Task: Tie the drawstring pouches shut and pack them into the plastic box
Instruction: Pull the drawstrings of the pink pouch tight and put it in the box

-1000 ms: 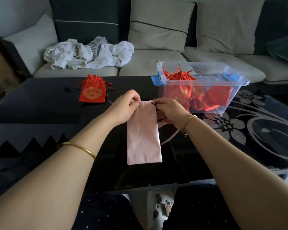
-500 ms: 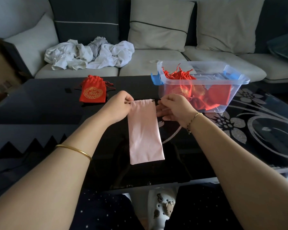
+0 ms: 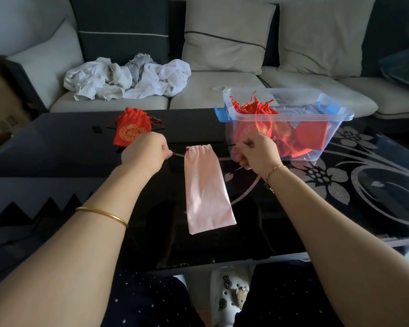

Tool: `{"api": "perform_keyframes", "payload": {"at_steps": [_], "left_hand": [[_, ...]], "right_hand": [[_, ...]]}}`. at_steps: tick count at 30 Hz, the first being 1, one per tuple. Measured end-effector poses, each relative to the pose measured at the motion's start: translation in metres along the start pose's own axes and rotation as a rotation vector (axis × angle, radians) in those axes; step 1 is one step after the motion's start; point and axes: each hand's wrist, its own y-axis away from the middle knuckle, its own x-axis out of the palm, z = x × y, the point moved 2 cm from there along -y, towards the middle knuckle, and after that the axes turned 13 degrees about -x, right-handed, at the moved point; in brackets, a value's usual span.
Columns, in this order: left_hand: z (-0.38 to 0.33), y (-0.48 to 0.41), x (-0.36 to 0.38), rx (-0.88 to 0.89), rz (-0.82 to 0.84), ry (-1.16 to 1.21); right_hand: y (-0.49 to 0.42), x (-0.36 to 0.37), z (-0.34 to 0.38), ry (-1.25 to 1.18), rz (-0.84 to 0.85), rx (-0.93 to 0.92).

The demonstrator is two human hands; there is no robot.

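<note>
Beyond the left hand (image 3: 143, 151), crumpled white laundry (image 3: 128, 77) on a grey sofa (image 3: 210, 100); right of the right hand (image 3: 257, 152), flower-patterned black table (image 3: 335, 185); nearer, a white clog (image 3: 229, 296).

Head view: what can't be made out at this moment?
All head view.
- Pouches in the plastic box: count unclear; they overlap behind its cloudy wall.
- Cord of the pink pouch: ends hidden inside the left hand and right hand; too thin to show any knot.
- Red pouch: near corner hidden by the left hand.
</note>
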Motion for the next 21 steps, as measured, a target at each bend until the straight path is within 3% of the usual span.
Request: {"api": "perform_keyframes", "payload": {"at_steps": [4, 7, 11, 14, 16, 18, 21], "left_hand": [[0.005, -0.004, -0.003, -0.041, 0.019, 0.026], [-0.002, -0.003, -0.001, -0.078, 0.055, 0.178], [-0.015, 0.008, 0.003, -0.349, 0.399, 1.141], [-0.033, 0.013, -0.002, -0.29, 0.658, 1.713], [-0.042, 0.012, -0.008, -0.3, 0.669, 1.949], [-0.049, 0.012, -0.01, -0.295, 0.645, 1.996], [-0.052, 0.015, -0.006, -0.249, 0.618, 1.683]], "right_hand": [[0.002, -0.008, -0.025, -0.219, -0.123, 0.223], [0.003, -0.005, -0.035, -0.377, -0.164, 0.396], [0.008, 0.004, -0.041, -0.543, -0.109, 0.575], [0.011, 0.011, -0.032, -0.641, -0.05, 0.633], [0.009, 0.014, -0.022, -0.789, -0.049, 0.683], [0.006, 0.013, -0.011, -0.988, -0.079, 0.729], [0.001, 0.007, 0.008, -1.178, -0.135, 0.678]]}}
